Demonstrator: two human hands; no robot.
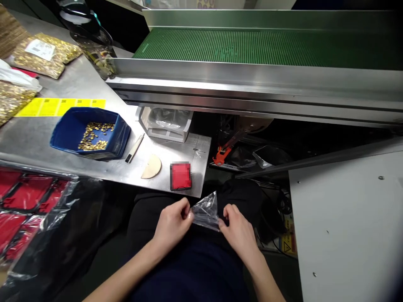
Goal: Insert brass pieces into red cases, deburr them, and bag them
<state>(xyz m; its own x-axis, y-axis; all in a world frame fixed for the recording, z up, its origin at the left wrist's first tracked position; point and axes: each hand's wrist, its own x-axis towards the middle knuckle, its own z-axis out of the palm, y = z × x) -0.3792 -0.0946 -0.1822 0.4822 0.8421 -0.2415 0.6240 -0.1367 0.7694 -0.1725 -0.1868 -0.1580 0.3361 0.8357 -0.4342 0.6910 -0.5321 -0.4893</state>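
Because the small clear bag (pixel 206 212) is pinched only at its two edges, I judge a slip to be the main hazard: the film is thin and slick, and a loosened pinch on either side would let it drop into the lap or onto the dark floor below, where clear plastic would be hard to find. A second risk, as I read it, is tearing or creasing if the two hands pull apart too hard.

Left hand (pixel 171 224): fingers curled, thumb and forefinger closed on the left edge of the bag. Right hand (pixel 239 230): fingers likewise drawn together, clamped on the right lower edge. Neither hand is spread open. The bag sits between them over the lap, just below the front edge of the metal table (pixel 126 172), touching nothing else (whether it holds anything I cannot tell).

On the table, well apart from the hands: a blue tray (pixel 72 130) with small gold parts (pixel 94 136), a red block (pixel 181 176) near the edge, a pale half-round piece (pixel 152 167) and a pen-like tool (pixel 134 148).
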